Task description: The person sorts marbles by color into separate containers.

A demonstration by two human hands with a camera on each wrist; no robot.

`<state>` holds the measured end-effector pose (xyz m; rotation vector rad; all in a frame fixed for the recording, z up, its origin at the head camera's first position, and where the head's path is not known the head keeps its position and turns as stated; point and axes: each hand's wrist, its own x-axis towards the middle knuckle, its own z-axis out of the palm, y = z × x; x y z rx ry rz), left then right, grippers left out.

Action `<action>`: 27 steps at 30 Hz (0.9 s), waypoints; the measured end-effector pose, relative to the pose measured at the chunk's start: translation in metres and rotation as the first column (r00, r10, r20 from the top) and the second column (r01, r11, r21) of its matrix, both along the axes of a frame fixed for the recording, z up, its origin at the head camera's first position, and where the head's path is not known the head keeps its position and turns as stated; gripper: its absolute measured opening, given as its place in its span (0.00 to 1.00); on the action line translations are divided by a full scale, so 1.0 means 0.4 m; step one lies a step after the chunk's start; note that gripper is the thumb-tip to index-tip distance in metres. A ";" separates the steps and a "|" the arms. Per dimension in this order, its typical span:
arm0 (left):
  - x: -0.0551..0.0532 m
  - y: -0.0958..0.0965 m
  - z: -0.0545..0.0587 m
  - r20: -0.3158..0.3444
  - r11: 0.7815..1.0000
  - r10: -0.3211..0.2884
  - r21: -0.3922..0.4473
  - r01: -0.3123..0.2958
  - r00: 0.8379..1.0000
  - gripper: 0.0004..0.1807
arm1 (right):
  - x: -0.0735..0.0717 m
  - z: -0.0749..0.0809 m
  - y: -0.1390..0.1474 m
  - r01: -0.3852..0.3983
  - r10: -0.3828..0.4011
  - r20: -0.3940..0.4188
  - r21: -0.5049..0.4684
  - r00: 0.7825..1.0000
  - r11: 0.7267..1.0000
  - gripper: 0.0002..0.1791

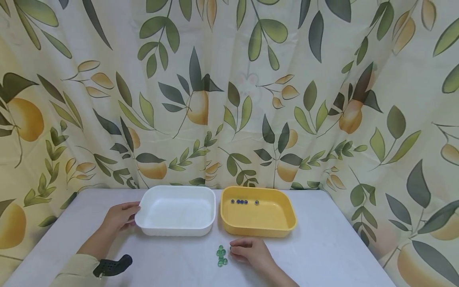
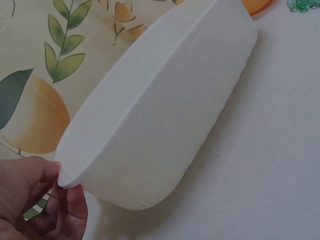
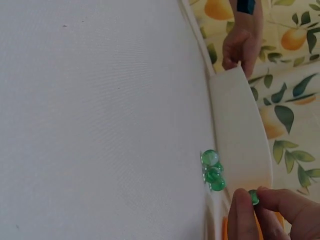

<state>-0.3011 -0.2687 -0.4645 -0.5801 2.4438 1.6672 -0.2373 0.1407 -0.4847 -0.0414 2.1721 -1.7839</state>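
Gripping the white tray (image 1: 175, 231) with our left hand (image 1: 120, 215), we pinch one seemingly glass green marble (image 3: 254, 197) in our right hand (image 1: 254, 253), where a slip could scatter the green cluster (image 3: 212, 174) alongside.

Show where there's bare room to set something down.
Bare: the white tablecloth right of the yellow tray, and in front of the white tray, left of the green marbles. Crowded: the narrow gap between trays, and beside the marbles, where the right hand pinches one.
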 end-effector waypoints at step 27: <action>0.015 0.001 0.002 -0.029 0.999 -0.036 0.039 0.037 0.999 0.28 | -0.042 0.097 -0.063 -0.066 0.067 0.006 -0.066 0.998 0.996 0.17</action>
